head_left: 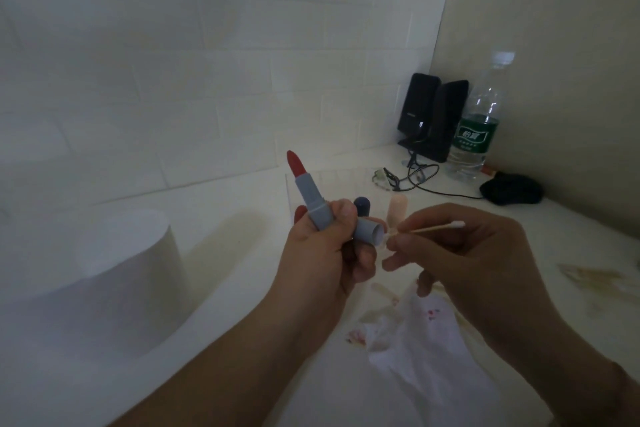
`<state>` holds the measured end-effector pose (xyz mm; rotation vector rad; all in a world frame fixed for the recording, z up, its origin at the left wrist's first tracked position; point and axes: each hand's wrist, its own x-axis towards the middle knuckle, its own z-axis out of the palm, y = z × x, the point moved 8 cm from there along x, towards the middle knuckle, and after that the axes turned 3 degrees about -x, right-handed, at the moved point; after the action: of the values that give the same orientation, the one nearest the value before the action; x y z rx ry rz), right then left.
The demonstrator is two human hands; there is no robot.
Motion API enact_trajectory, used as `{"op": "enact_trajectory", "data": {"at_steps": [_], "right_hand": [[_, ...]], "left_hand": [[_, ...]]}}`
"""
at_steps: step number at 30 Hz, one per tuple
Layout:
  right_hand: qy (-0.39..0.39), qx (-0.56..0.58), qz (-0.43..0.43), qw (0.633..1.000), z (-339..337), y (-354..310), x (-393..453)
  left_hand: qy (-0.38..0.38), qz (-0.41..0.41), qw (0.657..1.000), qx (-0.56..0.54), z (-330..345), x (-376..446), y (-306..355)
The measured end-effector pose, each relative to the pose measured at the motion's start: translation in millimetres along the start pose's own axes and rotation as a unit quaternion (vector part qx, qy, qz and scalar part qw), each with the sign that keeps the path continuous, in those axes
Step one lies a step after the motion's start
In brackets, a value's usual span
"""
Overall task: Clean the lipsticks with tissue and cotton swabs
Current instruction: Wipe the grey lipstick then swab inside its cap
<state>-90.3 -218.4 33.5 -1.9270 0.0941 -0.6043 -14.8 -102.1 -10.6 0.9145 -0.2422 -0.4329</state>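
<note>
My left hand (325,253) grips a grey-blue lipstick (310,196) with its red bullet raised and pointing up and left. The same hand also holds the grey-blue cap (370,231), its open mouth facing right. My right hand (460,253) pinches a cotton swab (433,227) by its stick; one white tip points right, the other end sits at the cap's mouth. A crumpled tissue (426,350) with pink-red stains lies on the white counter below my hands. Behind my hands stand a dark blue lipstick (362,205) and a peach-coloured one (397,210).
A large toilet-paper roll (104,281) stands at the left. In the back right corner are two black speakers (433,114), a water bottle (479,128) with a green label, tangled cables (412,177) and a black cloth-like object (510,189). A tiled wall rises behind the counter.
</note>
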Motion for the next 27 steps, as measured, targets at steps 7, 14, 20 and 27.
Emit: {"op": "enact_trajectory", "data": {"at_steps": [7,14,20,27], "right_hand": [[0.048,-0.169,-0.060,0.983,-3,-6,-5],[0.013,-0.186,-0.107,0.977,5,-14,-11],[-0.014,-0.158,-0.102,0.982,9,-12,-12],[0.052,-0.290,-0.166,0.941,0,-21,-13]], "left_hand": [[0.016,0.028,0.999,0.025,-3,1,3],[-0.002,0.066,0.994,0.088,-1,-1,5],[-0.015,0.074,0.993,0.092,0,-2,7],[-0.012,0.060,0.996,0.068,2,-2,-1]]}}
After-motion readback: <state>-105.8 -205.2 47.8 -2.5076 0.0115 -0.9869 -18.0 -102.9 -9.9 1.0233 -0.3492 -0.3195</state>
